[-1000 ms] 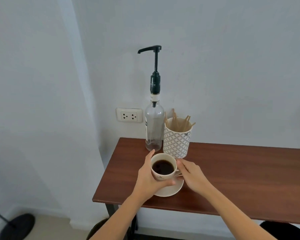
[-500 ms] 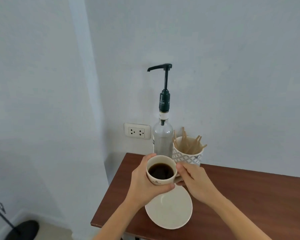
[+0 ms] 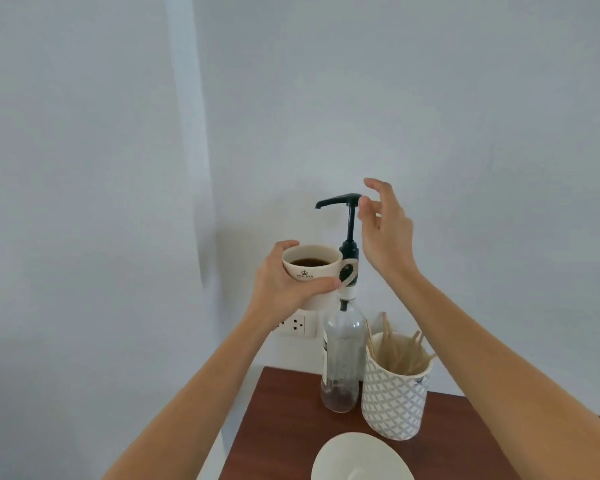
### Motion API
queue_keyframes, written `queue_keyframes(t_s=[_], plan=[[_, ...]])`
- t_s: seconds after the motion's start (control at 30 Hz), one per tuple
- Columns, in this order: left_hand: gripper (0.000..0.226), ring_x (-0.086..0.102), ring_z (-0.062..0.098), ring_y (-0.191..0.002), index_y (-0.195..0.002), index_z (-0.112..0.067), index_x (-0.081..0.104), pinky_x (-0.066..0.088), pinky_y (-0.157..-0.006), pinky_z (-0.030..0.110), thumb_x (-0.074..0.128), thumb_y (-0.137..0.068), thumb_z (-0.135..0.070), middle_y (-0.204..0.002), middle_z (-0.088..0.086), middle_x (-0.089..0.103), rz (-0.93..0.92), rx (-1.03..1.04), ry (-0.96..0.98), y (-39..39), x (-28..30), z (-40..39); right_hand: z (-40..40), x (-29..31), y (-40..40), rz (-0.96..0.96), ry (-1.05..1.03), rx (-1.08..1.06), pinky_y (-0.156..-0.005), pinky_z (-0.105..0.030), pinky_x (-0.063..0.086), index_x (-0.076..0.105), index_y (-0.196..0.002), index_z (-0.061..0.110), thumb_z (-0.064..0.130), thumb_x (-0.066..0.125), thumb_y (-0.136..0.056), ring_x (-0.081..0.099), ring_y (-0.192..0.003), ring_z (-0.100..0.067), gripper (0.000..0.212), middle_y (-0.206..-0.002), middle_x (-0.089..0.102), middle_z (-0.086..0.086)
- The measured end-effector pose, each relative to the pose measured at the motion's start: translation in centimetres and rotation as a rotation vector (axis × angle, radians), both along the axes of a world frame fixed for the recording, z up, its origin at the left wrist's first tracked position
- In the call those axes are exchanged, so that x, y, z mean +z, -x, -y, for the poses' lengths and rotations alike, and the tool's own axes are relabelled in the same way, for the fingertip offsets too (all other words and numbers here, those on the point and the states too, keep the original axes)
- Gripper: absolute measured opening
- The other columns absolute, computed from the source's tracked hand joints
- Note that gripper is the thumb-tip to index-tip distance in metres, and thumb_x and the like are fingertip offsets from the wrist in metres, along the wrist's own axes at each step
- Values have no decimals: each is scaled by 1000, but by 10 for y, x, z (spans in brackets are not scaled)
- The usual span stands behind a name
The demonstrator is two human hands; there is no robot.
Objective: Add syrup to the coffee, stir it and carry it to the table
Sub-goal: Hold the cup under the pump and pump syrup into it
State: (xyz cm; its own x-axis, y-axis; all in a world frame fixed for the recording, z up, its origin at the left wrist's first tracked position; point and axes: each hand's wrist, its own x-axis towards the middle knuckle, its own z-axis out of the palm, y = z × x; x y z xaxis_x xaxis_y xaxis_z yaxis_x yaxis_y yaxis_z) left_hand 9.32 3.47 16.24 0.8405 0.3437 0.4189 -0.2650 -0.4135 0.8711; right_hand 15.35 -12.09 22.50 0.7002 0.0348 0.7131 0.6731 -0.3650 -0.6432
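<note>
A white cup of black coffee (image 3: pixel 314 271) is held up in the air by my left hand (image 3: pixel 284 287), below and left of the pump's spout. The clear syrup bottle (image 3: pixel 342 362) stands on the brown table (image 3: pixel 284 420), a little dark syrup at its bottom. Its black pump head (image 3: pixel 338 200) rises high above the neck. My right hand (image 3: pixel 385 233) is open, fingers apart, right beside the pump head's back end. Whether it touches the pump I cannot tell. The white saucer (image 3: pixel 361 459) lies bare on the table below.
A patterned white holder (image 3: pixel 394 400) with several wooden stir sticks (image 3: pixel 400 351) stands right of the bottle. A wall socket (image 3: pixel 297 325) sits behind my left wrist. White walls meet in a corner at the left. The table's left edge is near the bottle.
My left hand lifted the cup off the saucer and up toward the pump spout. My right hand let go of the cup and rose to the pump head.
</note>
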Motion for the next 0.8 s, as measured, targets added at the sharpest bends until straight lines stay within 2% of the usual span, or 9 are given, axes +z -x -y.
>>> queue_keyframes(t_s=[0.07, 0.13, 0.2, 0.3, 0.37, 0.47, 0.57, 0.7, 0.8], plan=[[107, 68, 17, -105, -131, -26, 52, 60, -88, 39, 90, -35, -54, -115, -6, 68, 10, 13, 1, -6, 14, -3, -15, 8, -13, -31, -40, 40, -80, -12, 42, 50, -134, 20, 34, 37, -104, 62, -95, -20, 35, -98, 61, 5], [105, 66, 17, -106, -134, -23, 52, 57, -85, 33, 95, -41, -46, -116, -6, 66, 12, 13, 1, -12, 24, -6, -26, 10, -22, -104, -154, 94, -93, -33, 52, 60, -118, 18, 45, 38, -101, 68, -96, -28, 39, -88, 64, 4], [102, 65, 17, -107, -135, -22, 51, 54, -82, 28, 96, -45, -41, -117, -5, 65, 12, 11, 1, -17, 30, -7, -33, 11, -24, -162, -237, 98, -84, -45, 57, 62, -97, 9, 52, 40, -98, 72, -85, -31, 48, -83, 70, -5], [110, 65, 15, -107, -135, -23, 51, 52, -78, 24, 91, -36, -49, -118, -6, 65, 15, 4, -5, -21, 37, -9, -42, 9, -23, -167, -348, 102, -69, -31, 58, 58, -86, 6, 51, 50, -95, 74, -66, -15, 46, -78, 75, -10], [105, 64, 16, -107, -135, -23, 51, 52, -77, 23, 95, -42, -44, -120, -4, 64, 10, -1, -1, -23, 40, -9, -46, 8, -22, -133, -371, 73, -73, -33, 56, 58, -85, 6, 44, 54, -95, 69, -60, -7, 40, -72, 75, -12], [94, 62, 16, -107, -137, -22, 51, 50, -71, 19, 98, -56, -32, -120, -4, 63, -2, 6, 5, -26, 42, -10, -50, 9, -22, -142, -411, 68, -78, -40, 56, 57, -83, 5, 32, 54, -93, 66, -60, -11, 29, -67, 75, -10], [92, 64, 16, -107, -135, -22, 52, 49, -70, 19, 98, -57, -32, -120, -4, 65, -4, 13, 3, -28, 42, -11, -52, 9, -22, -144, -433, 85, -78, -39, 56, 56, -82, 3, 24, 51, -91, 71, -66, -18, 24, -64, 76, -6], [93, 64, 16, -106, -135, -22, 52, 49, -69, 19, 98, -55, -32, -118, -4, 64, -3, 9, 5, -28, 42, -10, -51, 9, -21, -120, -428, 96, -73, -34, 57, 56, -80, 2, 16, 49, -90, 74, -61, -16, 19, -61, 76, -1], [89, 62, 13, -100, -134, -22, 51, 47, -66, 17, 98, -58, -27, -116, -5, 62, -6, 0, 12, -27, 44, -8, -51, 9, -22, -111, -421, 93, -76, -40, 58, 56, -79, 0, 14, 48, -88, 74, -59, -17, 19, -61, 76, -2]])
